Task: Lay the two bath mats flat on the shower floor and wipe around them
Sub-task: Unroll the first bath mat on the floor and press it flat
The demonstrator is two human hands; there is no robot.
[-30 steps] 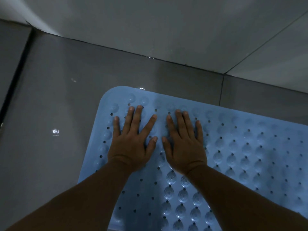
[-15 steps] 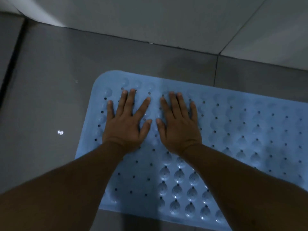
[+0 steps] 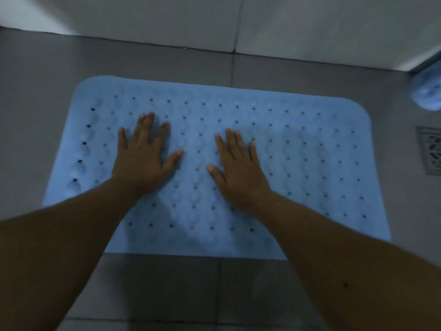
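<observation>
A light blue rubber bath mat (image 3: 298, 163) with rows of small holes and bumps lies flat on the grey tiled shower floor (image 3: 47, 103). My left hand (image 3: 145, 156) presses flat on its left half, fingers spread. On the middle of the mat my right hand (image 3: 238, 168) lies flat too, a hand's width from the left one. Both forearms reach in from the bottom edge. A rounded blue object (image 3: 427, 91), partly cut off, sits at the far right by the wall; I cannot tell what it is.
A pale tiled wall (image 3: 214, 20) runs along the far side of the floor. A square metal floor drain (image 3: 429, 149) lies right of the mat. Bare grey tiles surround the mat on the left and near sides.
My hands have slid apart on the mat, the right one moving toward its middle. The view has pulled back and now takes in the whole mat, the drain and the blue object.
</observation>
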